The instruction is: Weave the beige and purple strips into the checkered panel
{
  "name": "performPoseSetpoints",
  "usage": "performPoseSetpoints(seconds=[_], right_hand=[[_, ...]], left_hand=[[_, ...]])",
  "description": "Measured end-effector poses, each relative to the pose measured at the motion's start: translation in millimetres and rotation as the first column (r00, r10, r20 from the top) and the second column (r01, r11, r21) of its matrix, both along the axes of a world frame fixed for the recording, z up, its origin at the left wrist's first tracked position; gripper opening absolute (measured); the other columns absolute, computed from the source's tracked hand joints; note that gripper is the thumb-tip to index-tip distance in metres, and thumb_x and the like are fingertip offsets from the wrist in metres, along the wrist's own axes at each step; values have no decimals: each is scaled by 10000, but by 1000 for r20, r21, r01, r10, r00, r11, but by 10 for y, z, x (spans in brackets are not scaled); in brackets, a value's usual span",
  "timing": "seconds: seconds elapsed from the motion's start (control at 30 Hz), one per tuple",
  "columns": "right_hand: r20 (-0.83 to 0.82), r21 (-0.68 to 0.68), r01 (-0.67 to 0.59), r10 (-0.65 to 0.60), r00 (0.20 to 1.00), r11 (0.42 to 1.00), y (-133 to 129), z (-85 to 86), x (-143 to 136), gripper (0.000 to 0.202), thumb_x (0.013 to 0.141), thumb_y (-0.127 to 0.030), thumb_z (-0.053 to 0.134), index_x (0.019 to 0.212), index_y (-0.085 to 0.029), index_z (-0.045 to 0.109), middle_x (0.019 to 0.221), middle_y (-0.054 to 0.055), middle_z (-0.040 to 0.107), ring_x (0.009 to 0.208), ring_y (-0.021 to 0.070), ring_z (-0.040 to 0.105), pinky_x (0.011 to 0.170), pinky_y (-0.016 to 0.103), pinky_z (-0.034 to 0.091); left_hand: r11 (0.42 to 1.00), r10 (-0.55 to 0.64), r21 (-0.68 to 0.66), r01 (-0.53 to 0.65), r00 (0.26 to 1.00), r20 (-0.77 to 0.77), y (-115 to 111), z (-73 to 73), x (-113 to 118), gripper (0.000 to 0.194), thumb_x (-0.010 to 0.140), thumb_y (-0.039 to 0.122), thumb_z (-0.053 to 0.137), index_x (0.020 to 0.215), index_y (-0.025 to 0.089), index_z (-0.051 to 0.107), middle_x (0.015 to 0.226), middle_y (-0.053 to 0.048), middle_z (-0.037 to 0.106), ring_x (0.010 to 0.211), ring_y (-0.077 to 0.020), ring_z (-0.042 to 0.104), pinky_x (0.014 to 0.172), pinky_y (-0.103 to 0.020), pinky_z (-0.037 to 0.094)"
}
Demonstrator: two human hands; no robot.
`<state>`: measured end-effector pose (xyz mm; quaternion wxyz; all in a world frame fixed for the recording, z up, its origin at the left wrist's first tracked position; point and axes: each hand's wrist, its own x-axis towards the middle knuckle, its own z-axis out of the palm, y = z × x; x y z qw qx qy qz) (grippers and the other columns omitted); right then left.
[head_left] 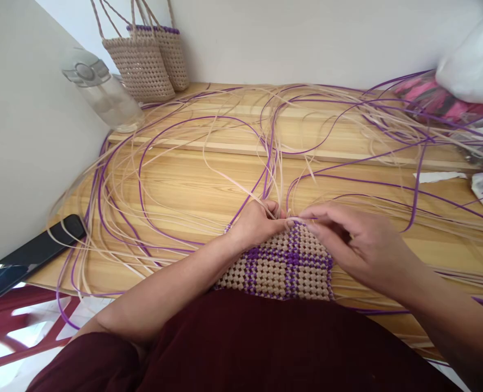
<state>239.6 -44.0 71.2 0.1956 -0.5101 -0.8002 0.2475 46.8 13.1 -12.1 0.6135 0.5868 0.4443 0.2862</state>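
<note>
A woven panel (272,269) of beige and purple strands in a checked pattern lies on the table against my body. My left hand (261,220) is closed at its far edge, fingers curled around beige strands (281,185) that run out over the table. At the same edge, my right hand (343,234) pinches a thin beige strand (296,219) between thumb and forefinger. Long loose purple strands (269,158) and beige ones fan out from the panel to the left, back and right. The left fingertips are partly hidden.
Two woven bags (139,68) with handles stand by the wall at back left, beside a clear bottle (106,100). A black phone (33,253) lies at the left table edge. Back right hold a white bag (476,65), pink packaging (441,92) and a paper scrap (439,177).
</note>
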Motion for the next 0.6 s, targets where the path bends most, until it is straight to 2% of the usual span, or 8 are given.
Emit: performPoseSetpoints(seconds=[0.03, 0.1, 0.17, 0.23, 0.3, 0.37, 0.43, 0.6], right_hand=[[25, 95, -7, 5, 1000, 995, 93, -5, -5, 229, 935, -335, 531, 1087, -261, 685, 944, 36, 705, 797, 169, 631, 723, 302, 457], [47, 150, -66, 59, 997, 986, 256, -12, -24, 237, 925, -337, 545, 1052, -272, 735, 943, 36, 717, 817, 176, 642, 744, 305, 454], [0, 64, -108, 108, 994, 992, 372, -12, -50, 243, 919, -354, 552, 1017, -273, 759, 897, 25, 725, 777, 162, 641, 705, 288, 449], [-56, -45, -104, 102, 993, 994, 450, -12, -69, 259, 911, -379, 551, 984, -259, 768, 851, 18, 723, 723, 148, 626, 647, 274, 428], [-1, -89, -64, 64, 998, 994, 518, -26, -67, 261, 889, -391, 556, 887, -239, 768, 697, 7, 673, 593, 125, 554, 564, 272, 362], [130, -49, -21, 27, 991, 999, 586, -63, -43, 249, 856, -376, 567, 778, -222, 746, 535, -12, 552, 487, 103, 433, 523, 280, 281], [227, -13, -12, 15, 974, 1000, 646, -124, -9, 237, 834, -360, 567, 733, -217, 727, 478, -24, 475, 454, 95, 364, 522, 286, 241], [252, 20, -49, 42, 967, 999, 680, -292, -12, 264, 853, -390, 551, 751, -219, 724, 491, -22, 507, 456, 97, 376, 524, 282, 239]], left_hand=[[1000, -4, -5, 4, 1000, 3, 1, 0, -1, 290, 676, 386, 752, 676, 160, 571, 596, 33, 551, 523, -85, 458, 493, -222, 327], [1000, -14, 2, 14, 1000, -9, 4, -3, -5, 297, 669, 385, 761, 673, 159, 569, 592, 38, 533, 524, -83, 443, 491, -221, 315], [999, -27, 24, 28, 999, -21, 6, -8, -8, 287, 676, 381, 757, 680, 156, 580, 596, 39, 523, 532, -82, 432, 499, -224, 312], [999, -39, 27, 39, 999, -1, 6, -7, -8, 272, 689, 372, 747, 688, 156, 582, 601, 37, 525, 539, -84, 433, 510, -228, 318], [999, -35, -8, 35, 998, 44, 2, 10, -2, 256, 700, 358, 733, 690, 159, 573, 596, 37, 524, 538, -87, 438, 517, -232, 324], [998, -20, -59, 25, 997, 81, -5, 42, 9, 245, 706, 348, 720, 682, 162, 562, 581, 39, 515, 527, -87, 436, 516, -233, 322], [996, -8, -92, 16, 996, 89, -13, 79, 19, 252, 703, 349, 718, 664, 163, 552, 565, 41, 500, 513, -84, 422, 510, -234, 311], [994, 16, -108, -13, 999, 31, -22, 110, 25, 330, 764, 458, 658, 658, 160, 562, 550, 32, 472, 490, -76, 368, 484, -239, 273]])
